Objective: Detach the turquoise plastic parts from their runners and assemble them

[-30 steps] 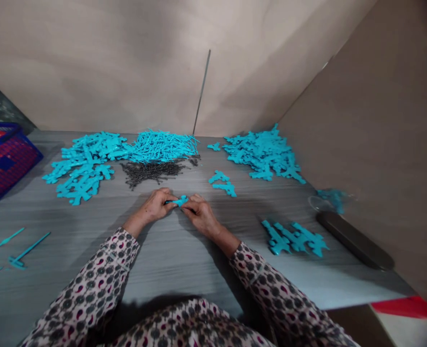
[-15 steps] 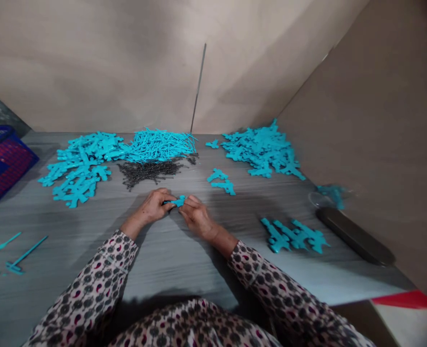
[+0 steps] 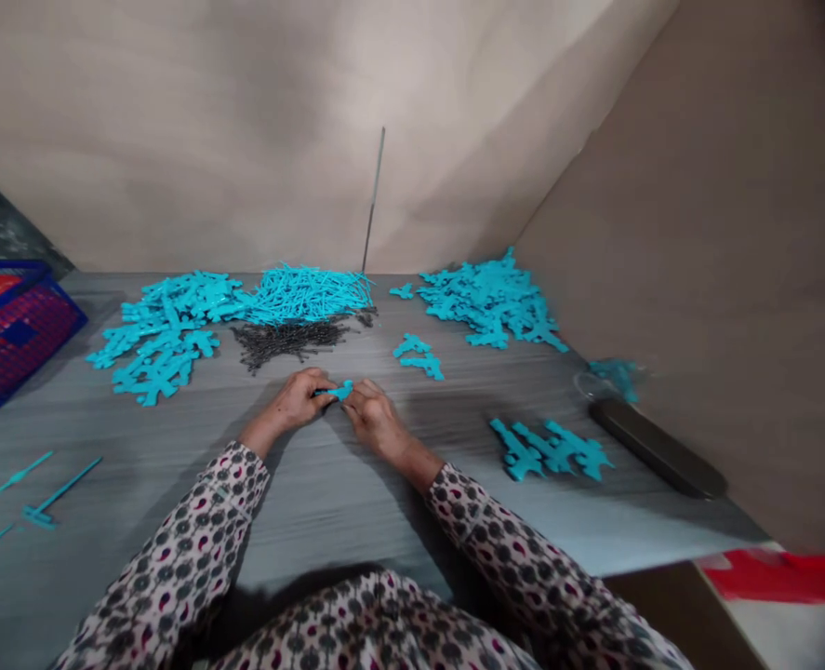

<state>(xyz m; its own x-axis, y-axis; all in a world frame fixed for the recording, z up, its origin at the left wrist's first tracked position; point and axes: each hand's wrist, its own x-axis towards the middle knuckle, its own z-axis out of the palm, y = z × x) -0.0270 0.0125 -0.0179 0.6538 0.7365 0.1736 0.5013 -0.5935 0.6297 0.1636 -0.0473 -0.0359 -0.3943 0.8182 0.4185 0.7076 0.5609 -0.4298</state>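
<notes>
Near the middle of the grey table (image 3: 300, 493), a small turquoise piece (image 3: 342, 391) is held between my two hands. My left hand (image 3: 301, 398) pinches its left end. The fingers of my right hand (image 3: 376, 416) are closed round its right end and hide part of it. Beyond my hands lie a heap of thin turquoise sticks (image 3: 307, 293) and a pile of dark thin pieces (image 3: 283, 342). Two loose turquoise pieces (image 3: 422, 364) lie to the right of these piles.
Large heaps of flat turquoise pieces stand at back left (image 3: 167, 326) and back right (image 3: 488, 298). Several more (image 3: 552, 451) lie at right, beside a dark elongated object (image 3: 656, 447). A blue basket (image 3: 21, 340) is at far left, thin turquoise parts (image 3: 56, 498) nearer.
The view has shifted slightly, so the table's contents appear moved. Both hands remain closed on the small turquoise piece, with little change in their pose.
</notes>
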